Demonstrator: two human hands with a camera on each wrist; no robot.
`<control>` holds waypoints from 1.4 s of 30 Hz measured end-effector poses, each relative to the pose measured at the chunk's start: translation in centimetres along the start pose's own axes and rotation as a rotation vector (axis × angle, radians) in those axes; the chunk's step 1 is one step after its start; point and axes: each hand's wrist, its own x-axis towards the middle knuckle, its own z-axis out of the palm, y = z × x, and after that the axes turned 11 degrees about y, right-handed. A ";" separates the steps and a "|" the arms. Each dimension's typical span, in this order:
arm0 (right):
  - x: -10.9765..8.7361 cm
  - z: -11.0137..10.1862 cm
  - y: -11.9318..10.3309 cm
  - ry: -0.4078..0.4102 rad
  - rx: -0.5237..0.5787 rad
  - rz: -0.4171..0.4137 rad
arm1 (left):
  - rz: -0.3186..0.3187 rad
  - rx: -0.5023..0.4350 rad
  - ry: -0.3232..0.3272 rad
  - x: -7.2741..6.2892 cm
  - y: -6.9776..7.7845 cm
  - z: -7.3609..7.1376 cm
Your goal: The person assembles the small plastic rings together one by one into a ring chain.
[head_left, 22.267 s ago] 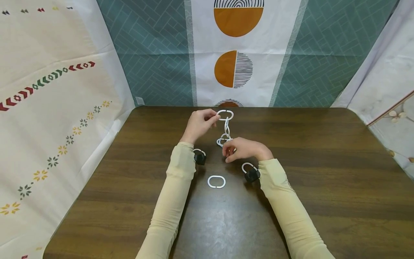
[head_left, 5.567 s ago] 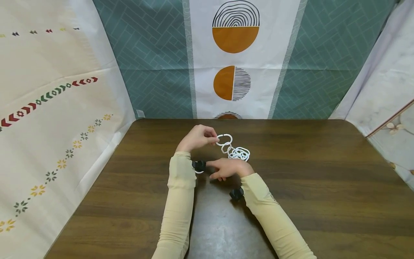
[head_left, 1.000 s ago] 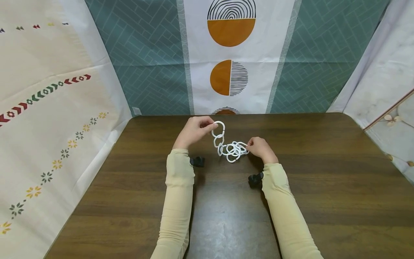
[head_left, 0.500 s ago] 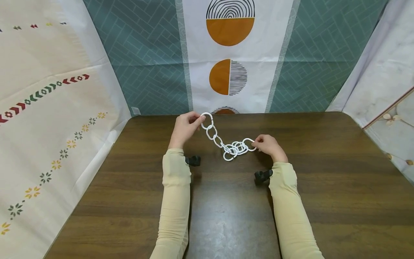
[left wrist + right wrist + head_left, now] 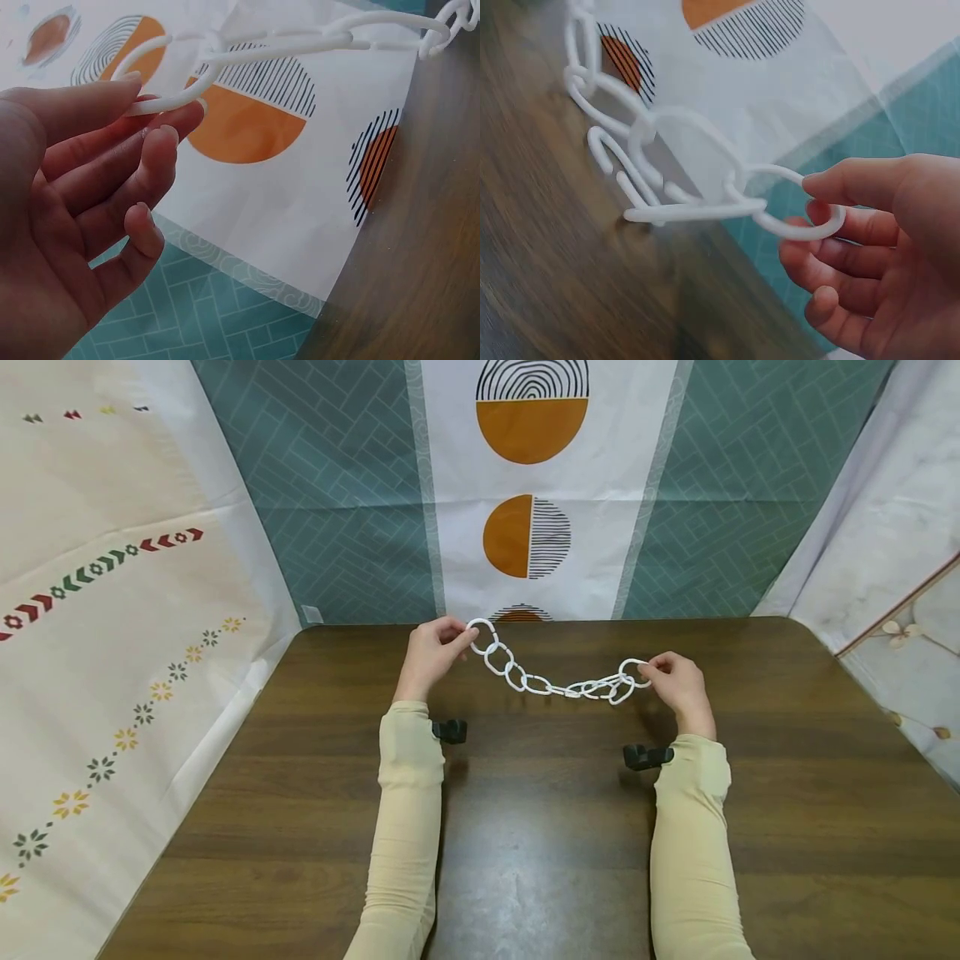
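Observation:
A chain of several white plastic links [image 5: 573, 693] spans the gap between my two hands, sagging in the middle. My left hand [image 5: 432, 653] pinches the oval link at its left end [image 5: 184, 97] between thumb and fingertips. At the other end, my right hand [image 5: 681, 689] pinches the last link [image 5: 799, 233] between thumb and fingers. Close to that hand, the right wrist view shows links bunched together, one hanging link [image 5: 626, 161] with a gap in its side. Whether the lowest links touch the table cannot be made out.
The brown wooden table [image 5: 525, 827] lies beneath both hands. Behind its far edge hangs a teal and white patterned cloth [image 5: 360, 527]. Pale cloths hang at the left [image 5: 112, 635] and right [image 5: 885, 527]. A small black camera [image 5: 450, 732] sits on each wrist.
Over the last second my hands have moved apart, the right one rightward, and the heaped chain has stretched out between them. The separate link seen lying on the table earlier no longer shows there.

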 end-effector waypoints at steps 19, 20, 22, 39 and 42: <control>-0.1 -0.9 1.8 0.063 0.155 0.064 | -0.031 0.052 0.026 0.2 -0.9 0.3; -0.1 -0.7 1.9 0.033 0.144 0.047 | -0.035 0.063 0.023 0.2 -1.0 0.3; 0.0 -0.4 2.0 -0.028 0.124 0.021 | -0.042 0.075 0.019 0.2 -1.2 0.2; -0.1 -0.1 2.4 -0.158 -0.025 0.066 | -0.099 0.002 0.143 0.4 -2.4 -1.9; -0.2 -0.3 2.5 -0.134 -0.041 0.082 | -0.123 -0.038 0.189 0.3 -2.6 -2.3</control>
